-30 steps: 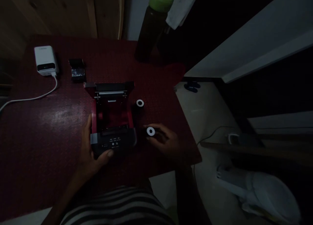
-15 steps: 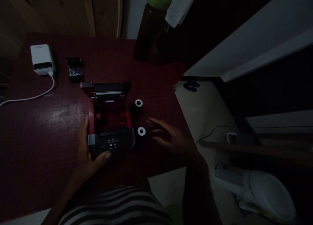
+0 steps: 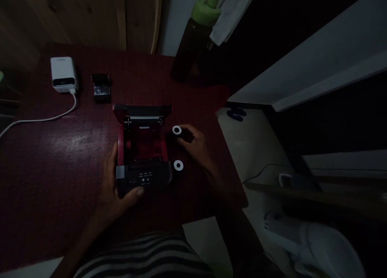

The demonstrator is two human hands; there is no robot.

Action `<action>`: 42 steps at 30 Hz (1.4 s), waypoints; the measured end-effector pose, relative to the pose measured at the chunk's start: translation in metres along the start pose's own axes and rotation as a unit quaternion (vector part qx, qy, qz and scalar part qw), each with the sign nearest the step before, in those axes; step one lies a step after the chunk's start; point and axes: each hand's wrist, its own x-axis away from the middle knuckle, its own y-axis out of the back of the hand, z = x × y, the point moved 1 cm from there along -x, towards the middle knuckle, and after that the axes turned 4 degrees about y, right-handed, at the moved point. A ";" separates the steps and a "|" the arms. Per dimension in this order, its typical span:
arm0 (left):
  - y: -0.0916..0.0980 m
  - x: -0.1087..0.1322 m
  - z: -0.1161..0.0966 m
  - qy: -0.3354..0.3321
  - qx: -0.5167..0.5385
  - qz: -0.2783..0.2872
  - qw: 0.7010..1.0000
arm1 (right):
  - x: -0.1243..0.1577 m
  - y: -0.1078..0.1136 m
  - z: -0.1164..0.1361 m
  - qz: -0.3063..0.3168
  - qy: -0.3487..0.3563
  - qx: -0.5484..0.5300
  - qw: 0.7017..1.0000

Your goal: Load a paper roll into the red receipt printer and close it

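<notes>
Grips first: how do they stand?

Both are closed on something. My left grip (image 3: pixel 113 189) wraps the near left corner of a thermal receipt printer (image 3: pixel 142 178), its thumb pressed to the front edge below the buttons and its fingers up along the red side.

And the other one?

My right grip (image 3: pixel 195 143) sits just right of the printer, curled onto a dark roll (image 3: pixel 183 133) that has a white core. The roll lies on its side, with the core facing left.

Is that the only roll?

No. A second roll (image 3: pixel 178 165) sits just beside the printer's front right corner, nearer me, its white core showing. Neither hand touches it.

Where's the printer sitting?

Mid-frame on the dark red worktop (image 3: pixel 60 169). It stands open, with its red inner compartment showing.

What else is around it?

At the upper left of the frame there's a white power bank (image 3: pixel 64 74), with a white cable (image 3: pixel 45 119) running off the left edge. A small dark packet (image 3: pixel 101 88) lies to its right. At the top middle, a dark bottle (image 3: pixel 193 44) with a green cap stands by the worktop's far edge, and a white cloth (image 3: pixel 232 16) hangs beside it. My striped shirt (image 3: pixel 142 258) fills the bottom middle, and a pale floor (image 3: pixel 260 149) shows to the right.
</notes>
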 end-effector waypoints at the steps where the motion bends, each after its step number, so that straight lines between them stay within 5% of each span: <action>1: -0.001 0.000 0.001 -0.002 0.001 -0.002 1.000 | 0.002 0.005 0.003 -0.009 0.000 -0.002 1.000; 6: -0.001 0.000 0.004 -0.015 -0.017 -0.008 1.000 | 0.026 0.046 0.061 -0.056 0.033 -0.004 0.998; 9: 0.001 0.000 0.002 -0.028 -0.028 0.014 0.999 | 0.040 0.054 0.112 0.012 0.116 0.024 0.993; 14: 0.001 0.000 0.000 -0.044 -0.029 0.014 0.999 | 0.037 -0.001 0.156 0.204 0.252 0.208 0.923; 18: -0.001 0.001 0.001 -0.052 -0.019 0.014 0.998 | 0.023 -0.048 0.161 0.274 0.171 0.403 0.856; 22: -0.001 0.000 -0.002 -0.051 -0.013 0.021 0.998 | 0.011 -0.063 0.162 0.317 0.129 0.456 0.821; 30: 0.000 0.001 -0.007 -0.032 -0.014 0.026 0.999 | -0.006 -0.064 0.146 0.342 0.075 0.378 0.857; 36: 0.000 0.000 -0.006 -0.033 -0.005 0.028 0.999 | -0.002 -0.056 0.133 0.316 0.137 0.250 0.905; 42: 0.018 -0.002 -0.016 0.010 0.057 0.046 0.997 | 0.010 -0.027 0.139 0.321 0.220 0.129 0.912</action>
